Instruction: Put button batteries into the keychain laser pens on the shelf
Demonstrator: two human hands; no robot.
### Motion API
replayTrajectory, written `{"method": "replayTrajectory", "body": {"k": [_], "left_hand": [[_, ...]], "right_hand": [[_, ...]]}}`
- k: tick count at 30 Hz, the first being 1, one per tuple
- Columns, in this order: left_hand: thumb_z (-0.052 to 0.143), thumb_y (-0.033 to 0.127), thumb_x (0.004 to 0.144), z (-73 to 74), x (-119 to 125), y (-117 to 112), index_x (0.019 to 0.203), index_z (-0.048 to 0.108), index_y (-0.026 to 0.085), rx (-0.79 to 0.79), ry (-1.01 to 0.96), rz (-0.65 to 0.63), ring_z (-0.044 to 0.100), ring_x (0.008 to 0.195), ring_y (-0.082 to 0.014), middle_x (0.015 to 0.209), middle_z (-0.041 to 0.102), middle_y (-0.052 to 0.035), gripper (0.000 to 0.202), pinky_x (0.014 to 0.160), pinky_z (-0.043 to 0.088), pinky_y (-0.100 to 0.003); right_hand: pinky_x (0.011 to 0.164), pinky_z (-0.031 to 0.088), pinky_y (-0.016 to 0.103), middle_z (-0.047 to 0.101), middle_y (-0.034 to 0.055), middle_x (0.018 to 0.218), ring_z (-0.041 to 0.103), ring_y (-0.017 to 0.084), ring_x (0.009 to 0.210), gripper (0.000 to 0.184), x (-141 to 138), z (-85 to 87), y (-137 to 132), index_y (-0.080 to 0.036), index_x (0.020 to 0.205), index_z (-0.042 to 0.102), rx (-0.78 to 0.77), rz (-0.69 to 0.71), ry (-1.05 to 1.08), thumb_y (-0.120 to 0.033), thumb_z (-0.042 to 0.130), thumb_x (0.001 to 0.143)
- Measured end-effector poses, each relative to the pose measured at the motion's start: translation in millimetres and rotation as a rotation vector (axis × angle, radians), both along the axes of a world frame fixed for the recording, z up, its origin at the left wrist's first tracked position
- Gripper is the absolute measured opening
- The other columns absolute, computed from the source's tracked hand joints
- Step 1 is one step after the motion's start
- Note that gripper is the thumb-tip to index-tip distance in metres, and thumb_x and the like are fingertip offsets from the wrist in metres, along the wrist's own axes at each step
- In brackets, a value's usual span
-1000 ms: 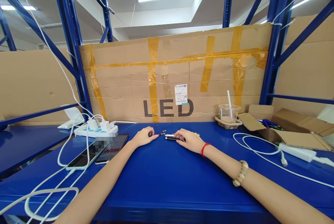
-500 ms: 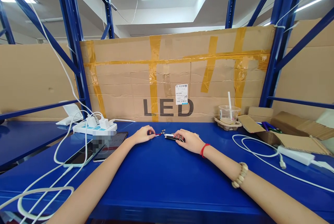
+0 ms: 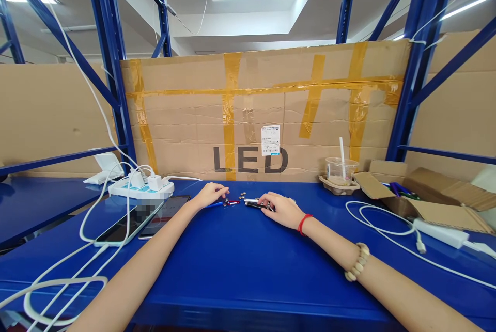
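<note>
My left hand [image 3: 209,195] hovers at the far middle of the blue table, its fingers stretched out to the right and holding nothing. Just below its fingertips lie slim pen-like pieces, one a blue pen [image 3: 215,205] and one a red pen [image 3: 233,202], with small dark bits between them. My right hand [image 3: 281,209] rests on the table with fingers curled over a black and silver pair of pens [image 3: 253,204]; their right ends are hidden under the fingers. Several small brownish pieces [image 3: 242,195], too small to name, lie between the hands.
On the left are a power strip [image 3: 135,187] with white cables and two phones [image 3: 166,216]. At the right stand a plastic cup [image 3: 341,171] with a straw in a carrier, an open cardboard box [image 3: 437,213] and a white cable [image 3: 382,231]. A cardboard wall [image 3: 186,130] closes the back.
My left hand has let go of the red and blue pens, lifted slightly and shifted left, its fingers straightening. My right hand stays on the black and silver pens.
</note>
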State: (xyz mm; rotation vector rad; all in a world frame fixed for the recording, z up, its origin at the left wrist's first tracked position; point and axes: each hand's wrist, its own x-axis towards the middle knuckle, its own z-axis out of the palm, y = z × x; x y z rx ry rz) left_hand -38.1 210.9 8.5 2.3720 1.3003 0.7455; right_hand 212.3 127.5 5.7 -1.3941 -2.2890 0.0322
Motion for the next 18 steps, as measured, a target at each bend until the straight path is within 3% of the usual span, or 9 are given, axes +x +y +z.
{"method": "replayTrajectory", "body": {"k": [5, 8, 12, 16, 18], "left_hand": [[0.059, 0.042, 0.062, 1.7, -1, -5, 0.075, 0.069, 0.018, -0.037, 0.015, -0.028, 0.055, 0.069, -0.0157, 0.072, 0.064, -0.0018, 0.029, 0.062, 0.038, -0.022], [0.058, 0.039, 0.063, -0.4, 0, -5, 0.072, 0.068, 0.017, -0.063, -0.018, -0.033, 0.055, 0.067, -0.0157, 0.067, 0.064, -0.0021, 0.027, 0.063, 0.038, -0.023], [0.055, 0.044, 0.067, 0.5, 5, -5, 0.082, 0.067, 0.014, -0.079, -0.128, -0.028, 0.056, 0.071, -0.0157, 0.080, 0.064, -0.0045, 0.036, 0.065, 0.040, -0.023], [0.051, 0.048, 0.071, 9.3, 21, -18, 0.091, 0.064, 0.012, -0.102, -0.236, -0.075, 0.054, 0.069, -0.0134, 0.082, 0.063, -0.0065, 0.044, 0.062, 0.041, -0.023], [0.056, 0.045, 0.068, 14.2, 32, -28, 0.093, 0.063, 0.010, -0.157, -0.408, -0.121, 0.053, 0.068, -0.0128, 0.082, 0.063, -0.0070, 0.043, 0.065, 0.041, -0.024]], "right_hand": [[0.055, 0.031, 0.022, 0.056, -0.0015, 0.089, 0.052, 0.011, 0.072, 0.019, 1, -1.6, 2, -0.025, 0.093, 0.056, 0.001, 0.004, 0.009, -0.024, 0.048, 0.076], [0.055, 0.032, 0.023, 0.056, -0.0010, 0.090, 0.052, 0.012, 0.073, 0.019, 1, -2.9, 3, -0.025, 0.093, 0.056, -0.002, 0.002, 0.007, -0.025, 0.048, 0.076], [0.062, 0.037, 0.026, 0.055, 0.0012, 0.091, 0.051, 0.014, 0.081, 0.019, 2, -2.8, 3, -0.024, 0.093, 0.057, 0.055, 0.008, -0.002, -0.026, 0.050, 0.076], [0.074, 0.039, 0.030, 0.055, 0.0027, 0.095, 0.048, 0.017, 0.089, 0.029, 0, 0.4, 1, -0.024, 0.099, 0.057, 0.198, 0.030, 0.040, -0.036, 0.056, 0.073], [0.076, 0.039, 0.029, 0.055, 0.0027, 0.098, 0.048, 0.017, 0.091, 0.034, -3, 1.4, -1, -0.024, 0.104, 0.056, 0.229, 0.047, 0.108, -0.040, 0.056, 0.073]]}}
